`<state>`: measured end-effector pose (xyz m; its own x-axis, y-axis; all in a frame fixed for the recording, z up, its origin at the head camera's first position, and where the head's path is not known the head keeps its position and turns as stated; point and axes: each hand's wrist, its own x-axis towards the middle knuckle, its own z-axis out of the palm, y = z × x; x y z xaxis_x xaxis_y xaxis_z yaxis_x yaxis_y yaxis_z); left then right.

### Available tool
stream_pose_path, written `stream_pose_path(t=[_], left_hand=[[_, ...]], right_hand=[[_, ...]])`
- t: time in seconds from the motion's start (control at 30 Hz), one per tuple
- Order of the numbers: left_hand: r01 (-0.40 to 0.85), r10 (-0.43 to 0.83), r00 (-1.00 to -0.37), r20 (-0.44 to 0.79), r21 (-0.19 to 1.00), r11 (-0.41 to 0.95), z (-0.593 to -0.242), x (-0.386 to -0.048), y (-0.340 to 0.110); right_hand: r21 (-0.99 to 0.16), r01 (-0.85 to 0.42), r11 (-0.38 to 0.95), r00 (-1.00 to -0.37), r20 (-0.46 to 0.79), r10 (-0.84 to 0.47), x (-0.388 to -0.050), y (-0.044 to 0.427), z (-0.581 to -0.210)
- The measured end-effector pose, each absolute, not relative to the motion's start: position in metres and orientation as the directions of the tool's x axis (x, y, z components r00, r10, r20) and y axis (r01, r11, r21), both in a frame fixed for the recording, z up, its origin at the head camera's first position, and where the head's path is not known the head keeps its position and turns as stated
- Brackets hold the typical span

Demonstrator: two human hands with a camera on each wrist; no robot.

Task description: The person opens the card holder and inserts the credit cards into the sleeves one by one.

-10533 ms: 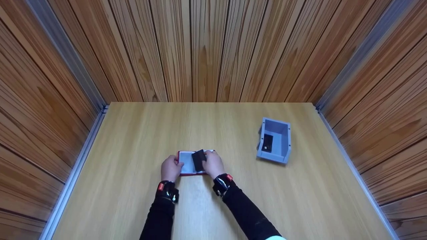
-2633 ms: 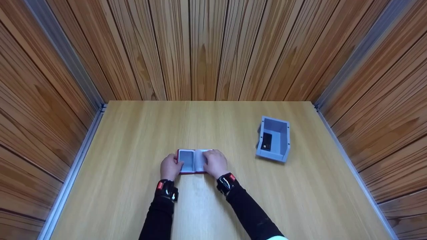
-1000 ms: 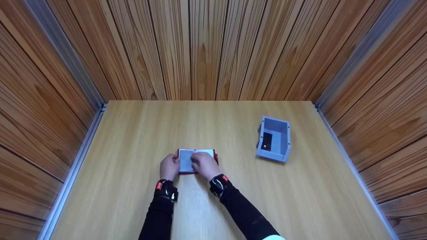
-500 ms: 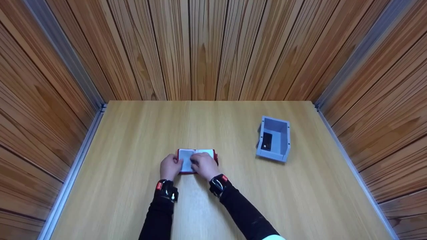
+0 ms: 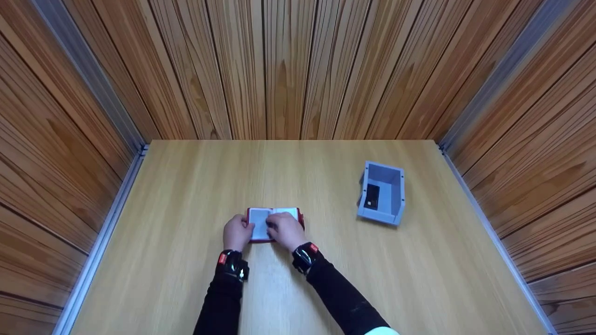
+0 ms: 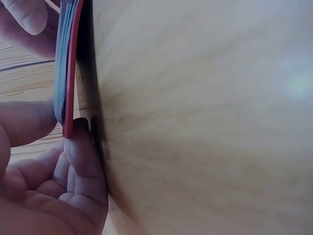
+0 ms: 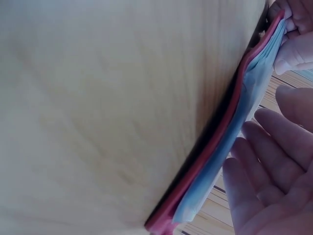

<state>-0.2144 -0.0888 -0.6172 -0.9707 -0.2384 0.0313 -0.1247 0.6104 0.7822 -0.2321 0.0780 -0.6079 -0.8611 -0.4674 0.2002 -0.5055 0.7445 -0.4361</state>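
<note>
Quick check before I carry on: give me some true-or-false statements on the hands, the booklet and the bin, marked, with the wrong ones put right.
1. The left hand pinches the edge of the red-covered booklet. True.
2. The booklet is closed. False: it is open, with pale sheets showing.
3. The right hand is over the booklet. True.
4. The grey bin holds a flat black item. True.
5. In the head view, the bin stands to the left of the booklet. False: it stands to the right, farther back.
6. The right hand is inside the bin. False: it is well apart from it.
</note>
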Motion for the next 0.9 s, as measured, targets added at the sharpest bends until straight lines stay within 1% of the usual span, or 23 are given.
stream_pose_path(t=[0.1,0.17,0.37,0.5,0.7,0.8,0.9], left_hand=[[-0.104,-0.240,-0.969,0.064,0.774,0.625,-0.617,-0.214,-0.088],[-0.114,-0.243,-0.969,0.053,0.774,0.623,-0.616,-0.214,-0.088],[-0.169,-0.258,-0.966,-0.011,0.783,0.599,-0.614,-0.215,-0.087],[-0.208,-0.265,-0.962,-0.056,0.782,0.588,-0.614,-0.216,-0.087],[-0.254,-0.278,-0.954,-0.107,0.782,0.570,-0.613,-0.217,-0.086],[-0.254,-0.275,-0.955,-0.111,0.784,0.566,-0.612,-0.217,-0.086],[-0.223,-0.271,-0.960,-0.073,0.785,0.578,-0.613,-0.216,-0.086]], right_hand=[[-0.442,-0.505,0.741,-0.861,0.207,-0.464,-0.231,0.079,-0.607],[-0.460,-0.500,0.734,-0.864,0.202,-0.461,-0.231,0.080,-0.607],[-0.530,-0.475,0.702,-0.874,0.192,-0.446,-0.231,0.085,-0.606],[-0.561,-0.456,0.691,-0.888,0.237,-0.394,-0.230,0.097,-0.597],[-0.609,-0.407,0.681,-0.912,0.319,-0.259,-0.232,0.131,-0.575],[-0.660,-0.343,0.668,-0.930,0.336,-0.146,-0.236,0.154,-0.565],[-0.689,-0.296,0.661,-0.923,0.384,-0.013,-0.241,0.181,-0.557]])
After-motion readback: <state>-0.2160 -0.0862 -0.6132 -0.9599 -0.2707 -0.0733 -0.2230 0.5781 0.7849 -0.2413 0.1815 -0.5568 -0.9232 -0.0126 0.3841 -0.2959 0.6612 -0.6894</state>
